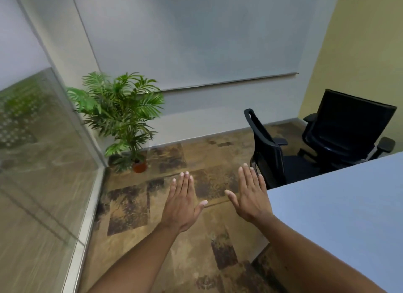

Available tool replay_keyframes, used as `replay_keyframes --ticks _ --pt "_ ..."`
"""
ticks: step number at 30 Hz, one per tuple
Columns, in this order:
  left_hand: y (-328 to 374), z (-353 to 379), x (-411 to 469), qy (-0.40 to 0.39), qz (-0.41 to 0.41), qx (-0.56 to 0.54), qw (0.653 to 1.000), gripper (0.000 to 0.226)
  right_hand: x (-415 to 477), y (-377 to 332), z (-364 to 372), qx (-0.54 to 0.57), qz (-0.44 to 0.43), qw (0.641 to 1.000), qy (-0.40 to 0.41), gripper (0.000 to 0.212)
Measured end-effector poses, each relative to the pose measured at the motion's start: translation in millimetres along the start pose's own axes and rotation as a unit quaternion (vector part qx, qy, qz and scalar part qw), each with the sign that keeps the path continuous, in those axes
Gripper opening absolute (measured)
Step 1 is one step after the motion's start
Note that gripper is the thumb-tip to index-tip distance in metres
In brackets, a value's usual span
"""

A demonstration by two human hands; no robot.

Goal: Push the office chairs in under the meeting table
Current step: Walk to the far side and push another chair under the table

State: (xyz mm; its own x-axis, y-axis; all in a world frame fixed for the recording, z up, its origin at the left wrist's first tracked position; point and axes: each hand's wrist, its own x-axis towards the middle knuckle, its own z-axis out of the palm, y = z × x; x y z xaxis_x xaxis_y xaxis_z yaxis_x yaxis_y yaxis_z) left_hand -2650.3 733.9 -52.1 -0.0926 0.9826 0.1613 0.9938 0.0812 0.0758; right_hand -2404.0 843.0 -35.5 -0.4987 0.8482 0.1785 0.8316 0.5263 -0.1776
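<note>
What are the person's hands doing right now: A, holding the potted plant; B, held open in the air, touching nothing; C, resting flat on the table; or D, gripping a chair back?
B: the left hand and right hand are spread flat above the carpet, short of the nearest chair and beside the table.

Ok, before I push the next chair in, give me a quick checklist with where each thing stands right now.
1. Both hands free: left hand and right hand open, holding nothing. Ok.
2. Hands on the nearer office chair: not touching. Not ok.
3. Nearer chair under the meeting table: seat looks partly in. Cannot tell.
4. Far office chair pushed in: stands off the edge. Not ok.
5. Potted plant clear of path: in the corner. Ok.
</note>
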Motion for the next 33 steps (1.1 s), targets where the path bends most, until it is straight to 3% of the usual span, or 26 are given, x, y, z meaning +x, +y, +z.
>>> replay_keyframes --ticks 7,13,20,26,33 --pt "-37.1 29.0 174.3 0.003 0.042 0.021 0.999 0.102 143.9 37.2 16.9 -0.009 0.018 0.999 0.03 0.095" --pt "-38.9 39.1 318.2 -0.002 0.125 0.02 0.992 0.099 266.9 94.2 18.2 0.006 0.065 0.995 0.074 0.097" --pt "-11.2 45.7 470.4 -0.004 0.183 -0.008 0.983 0.099 354.4 170.9 22.3 -0.022 0.172 0.981 0.086 0.099" --pt "17.3 76.1 599.1 -0.018 0.275 -0.018 0.961 0.099 381.8 216.8 30.4 -0.009 0.291 0.957 -0.004 0.113" --pt "54.9 107.7 724.9 -0.074 0.439 -0.01 0.895 0.102 385.0 226.8 41.0 0.017 0.379 0.923 -0.064 0.124"
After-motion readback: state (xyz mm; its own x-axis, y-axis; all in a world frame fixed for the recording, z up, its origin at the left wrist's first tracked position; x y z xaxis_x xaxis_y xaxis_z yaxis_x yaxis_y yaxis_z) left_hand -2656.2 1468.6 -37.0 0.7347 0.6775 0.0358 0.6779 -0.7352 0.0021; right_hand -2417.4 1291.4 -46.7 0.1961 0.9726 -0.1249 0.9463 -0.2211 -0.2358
